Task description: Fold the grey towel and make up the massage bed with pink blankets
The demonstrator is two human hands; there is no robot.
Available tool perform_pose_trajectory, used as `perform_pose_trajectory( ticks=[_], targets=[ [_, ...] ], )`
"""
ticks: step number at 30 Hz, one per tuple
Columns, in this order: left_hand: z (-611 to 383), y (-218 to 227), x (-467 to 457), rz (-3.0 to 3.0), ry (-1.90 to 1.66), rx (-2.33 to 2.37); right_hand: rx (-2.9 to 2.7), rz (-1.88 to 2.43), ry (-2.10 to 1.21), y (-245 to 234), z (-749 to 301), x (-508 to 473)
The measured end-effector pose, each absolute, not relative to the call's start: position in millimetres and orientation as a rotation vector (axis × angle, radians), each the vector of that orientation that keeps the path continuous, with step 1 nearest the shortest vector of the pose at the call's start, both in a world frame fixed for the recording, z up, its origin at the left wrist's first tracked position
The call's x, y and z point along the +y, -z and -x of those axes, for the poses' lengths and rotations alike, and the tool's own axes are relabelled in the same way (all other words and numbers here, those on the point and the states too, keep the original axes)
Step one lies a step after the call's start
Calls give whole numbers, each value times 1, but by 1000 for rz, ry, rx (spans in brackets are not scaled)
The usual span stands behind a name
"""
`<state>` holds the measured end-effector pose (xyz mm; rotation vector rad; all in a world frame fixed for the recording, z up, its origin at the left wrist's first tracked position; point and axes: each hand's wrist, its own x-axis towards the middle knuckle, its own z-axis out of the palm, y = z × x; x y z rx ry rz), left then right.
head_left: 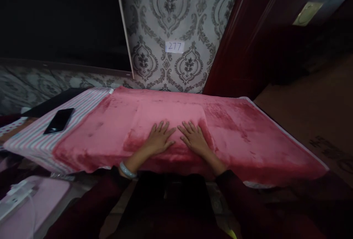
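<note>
Both of my hands lie flat on a pink plush cloth that covers a table. My left hand (159, 138) has its fingers spread and a pale bangle (128, 171) at the wrist. Just to its right, my right hand (193, 138) is also spread, palm down, with the fingertips of the two hands close but apart. Under them is a lighter rectangular area (171, 112) of the same pink; I cannot tell whether it is a separate folded piece or brushed pile. Around it, the pink plush cloth (234, 132) shows darker red streaks and hangs over the front edge.
A black phone (59, 121) rests on a striped cloth (88, 104) at the left. Behind stand a dark screen (60, 22) and a patterned wall with a paper label (174, 46) reading 277. A cardboard box (311, 103) is at the right; a white power strip (16, 198) lies lower left.
</note>
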<state>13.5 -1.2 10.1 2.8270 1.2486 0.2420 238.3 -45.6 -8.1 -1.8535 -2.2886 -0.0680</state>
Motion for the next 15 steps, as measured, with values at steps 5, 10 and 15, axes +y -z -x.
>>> perform_pose_trajectory(
  ticks=[5,10,15],
  targets=[
    [41,-22,3,-2616,-250,1632,-2206,1906,88,11,-247,-52],
    [95,1,5,-2258,-489,1772,-1876,2083,72,26,-270,-62],
    [117,1,29,-1779,-866,1611,-1462,2022,-257,37,-306,-54]
  ],
)
